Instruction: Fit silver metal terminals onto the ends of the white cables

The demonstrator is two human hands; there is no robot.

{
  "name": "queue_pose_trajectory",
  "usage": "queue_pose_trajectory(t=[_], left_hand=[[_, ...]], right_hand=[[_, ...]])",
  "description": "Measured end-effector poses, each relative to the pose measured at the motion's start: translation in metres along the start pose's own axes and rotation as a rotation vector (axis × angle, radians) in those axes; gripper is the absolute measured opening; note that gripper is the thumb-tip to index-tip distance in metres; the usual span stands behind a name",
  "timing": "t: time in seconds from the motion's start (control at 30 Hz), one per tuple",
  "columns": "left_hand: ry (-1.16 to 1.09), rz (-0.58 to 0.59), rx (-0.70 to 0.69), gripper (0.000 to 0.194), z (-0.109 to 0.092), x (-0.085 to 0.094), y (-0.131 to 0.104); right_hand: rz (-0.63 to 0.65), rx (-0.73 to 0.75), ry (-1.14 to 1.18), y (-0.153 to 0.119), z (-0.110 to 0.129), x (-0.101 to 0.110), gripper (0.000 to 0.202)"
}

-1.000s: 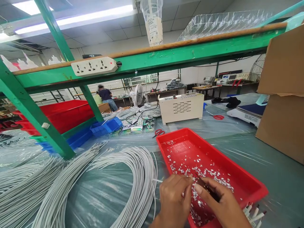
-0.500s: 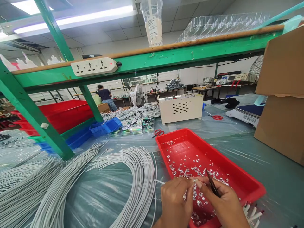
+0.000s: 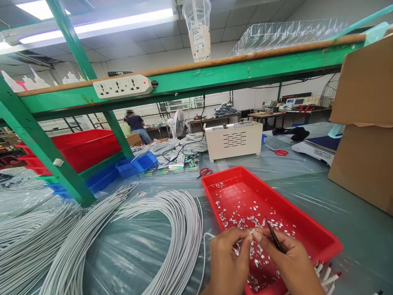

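My left hand [image 3: 229, 256] pinches a white cable [image 3: 205, 250] close to its end, over the near part of a red tray [image 3: 294, 209]. Thumb and forefinger of my right hand [image 3: 287, 258] meet at the same cable end. Dark pointed tweezers [image 3: 274, 236] rest in the right hand, their tip sticking up between the fingers. Small silvery scraps [image 3: 239, 221] are scattered across the tray's floor. The cable's very tip is mostly hidden by my fingertips.
Bundles of white cable [image 3: 181, 217] lie to the left. Red-handled scissors [image 3: 205, 172] are behind the tray, near a beige machine [image 3: 235, 140]. A cardboard box [image 3: 362, 164] bounds the right side. A green shelf frame [image 3: 239, 67] crosses above. Cut cable ends [image 3: 328, 274] lie at lower right.
Both hands stay over the tray, fingertips together. My left hand has shifted slightly right, and the loose cable beside it now bends in a higher, rounder curve.
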State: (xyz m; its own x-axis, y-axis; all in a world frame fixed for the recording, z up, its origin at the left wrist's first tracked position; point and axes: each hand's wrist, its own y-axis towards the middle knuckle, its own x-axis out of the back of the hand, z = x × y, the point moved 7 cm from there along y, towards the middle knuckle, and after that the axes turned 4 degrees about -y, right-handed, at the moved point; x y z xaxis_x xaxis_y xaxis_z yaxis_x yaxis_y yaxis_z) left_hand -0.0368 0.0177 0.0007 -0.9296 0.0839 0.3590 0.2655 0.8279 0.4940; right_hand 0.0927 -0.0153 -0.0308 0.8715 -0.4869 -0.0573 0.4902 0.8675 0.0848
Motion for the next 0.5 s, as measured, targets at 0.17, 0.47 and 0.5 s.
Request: queue_pose_trajectory(t=[0.17,0.47,0.5], left_hand=[[0.025,0.047,0.004,0.014,-0.0043,-0.0009,0.0005],[0.003,0.098,0.058,0.015,-0.002,-0.0053,-0.0001],[-0.001,0.11,0.048,0.016,-0.0031,-0.0062,-0.0001]], right_hand=[[-0.026,0.018,-0.022,0.0007,0.003,0.0021,0.014],[-0.041,0.006,0.009,0.0031,-0.0001,0.0036,0.011],[-0.041,-0.003,0.018,0.0035,-0.0008,0.004,0.011]])
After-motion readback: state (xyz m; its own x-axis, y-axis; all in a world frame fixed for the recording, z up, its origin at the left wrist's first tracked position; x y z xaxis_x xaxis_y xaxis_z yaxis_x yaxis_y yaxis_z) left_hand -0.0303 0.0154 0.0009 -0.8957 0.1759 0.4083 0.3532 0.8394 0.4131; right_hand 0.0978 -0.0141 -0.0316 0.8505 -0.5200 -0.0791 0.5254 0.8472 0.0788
